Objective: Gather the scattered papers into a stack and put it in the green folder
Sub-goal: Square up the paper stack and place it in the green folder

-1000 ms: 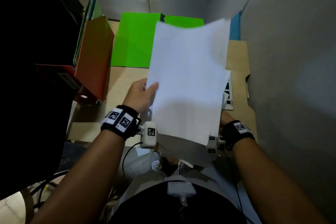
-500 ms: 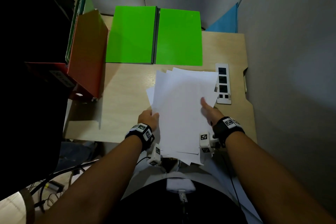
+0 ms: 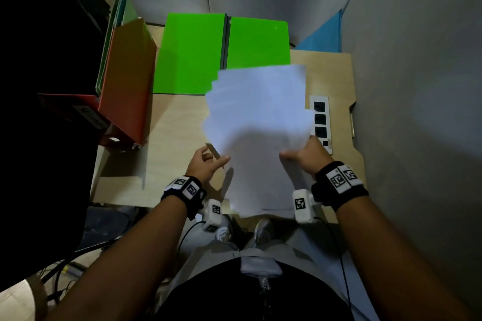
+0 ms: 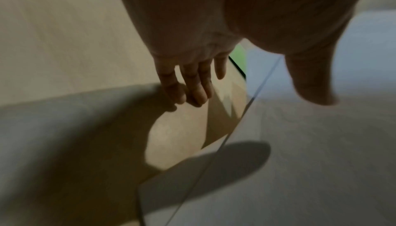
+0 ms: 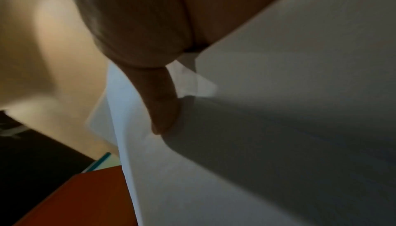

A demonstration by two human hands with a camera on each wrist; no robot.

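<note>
The green folder [image 3: 193, 52] lies open and flat at the back of the desk. A stack of white papers [image 3: 260, 117] hangs blurred above the desk, its far end over the folder's near right corner. My right hand [image 3: 294, 154] grips the stack's right edge, and in the right wrist view its thumb [image 5: 163, 111] presses on the top sheet [image 5: 278, 128]. My left hand [image 3: 215, 156] hovers at the stack's left edge with fingers [image 4: 193, 85] straight and spread over the desk. It holds nothing, and the paper edge [image 4: 321, 145] passes below its thumb.
A red file box [image 3: 127, 81] with upright folders stands at the left of the wooden desk [image 3: 177, 138]. A white power strip [image 3: 320, 122] lies along the right side. A blue board [image 3: 323, 36] leans at the back right. Grey walls close in behind and to the right.
The papers lay on the desk under both hands half a second ago. Now my right hand has lifted them forward toward the folder, and my left hand has let go.
</note>
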